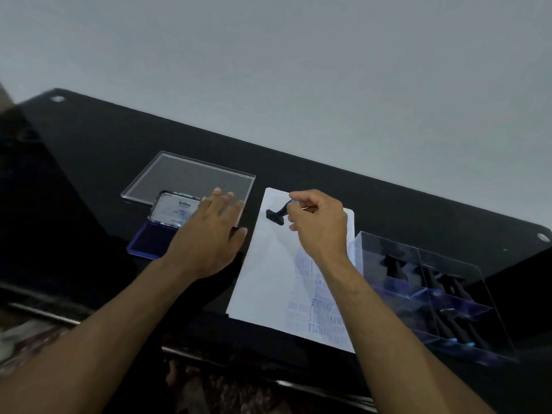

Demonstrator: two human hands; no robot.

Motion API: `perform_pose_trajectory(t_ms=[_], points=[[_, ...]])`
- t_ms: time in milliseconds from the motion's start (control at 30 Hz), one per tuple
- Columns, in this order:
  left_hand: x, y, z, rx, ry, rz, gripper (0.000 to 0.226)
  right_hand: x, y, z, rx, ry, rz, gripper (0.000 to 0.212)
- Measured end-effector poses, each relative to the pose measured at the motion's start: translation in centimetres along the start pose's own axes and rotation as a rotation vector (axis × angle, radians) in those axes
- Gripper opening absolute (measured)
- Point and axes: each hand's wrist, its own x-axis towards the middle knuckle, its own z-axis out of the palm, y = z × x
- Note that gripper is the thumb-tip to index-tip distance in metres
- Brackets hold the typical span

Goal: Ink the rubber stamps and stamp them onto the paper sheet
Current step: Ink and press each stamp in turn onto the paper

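Observation:
My right hand pinches the handle of a black rubber stamp, tilted with its base toward the left, above the upper part of the white paper sheet. Several blue stamp prints cover the sheet's lower right. To the left lies the open blue ink pad, its lid folded back. My left hand, fingers straight and spread, hovers over the pad's right side and hides part of it.
A clear plastic lid lies behind the ink pad. On the right stands a clear divided box with several black stamps inside. Everything sits on a black glass table; its near edge runs along the bottom.

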Motion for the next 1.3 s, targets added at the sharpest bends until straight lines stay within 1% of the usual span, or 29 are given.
perform_pose_trajectory(t_ms=[200, 333, 467, 600, 833, 1300], points=[[-6.2, -5.7, -2.9, 0.086, 0.05, -0.132, 0.064, -3.2, -2.9, 5.2, -0.045, -0.167, -0.099, 0.021], [-9.2, -8.7, -3.7, 0.108, 0.055, -0.209, 0.07, -4.8, -4.6, 8.0, -0.073, -0.209, -0.155, 0.018], [-10.8, -10.5, -3.8, 0.102, 0.057, -0.246, 0.073, -6.1, -6.0, 9.8, -0.141, -0.282, -0.233, 0.018], [-11.3, -11.2, -3.6, 0.108, 0.047, -0.259, 0.076, -7.0, -6.7, 11.2, -0.223, -0.329, -0.341, 0.022], [-11.3, -12.1, -3.2, 0.125, 0.035, -0.282, 0.079, -7.5, -7.8, 12.2, -0.326, -0.399, -0.421, 0.023], [-11.2, -12.1, -2.8, 0.154, 0.048, -0.282, 0.079, -7.3, -7.7, 14.2, -0.464, -0.466, -0.44, 0.026]])
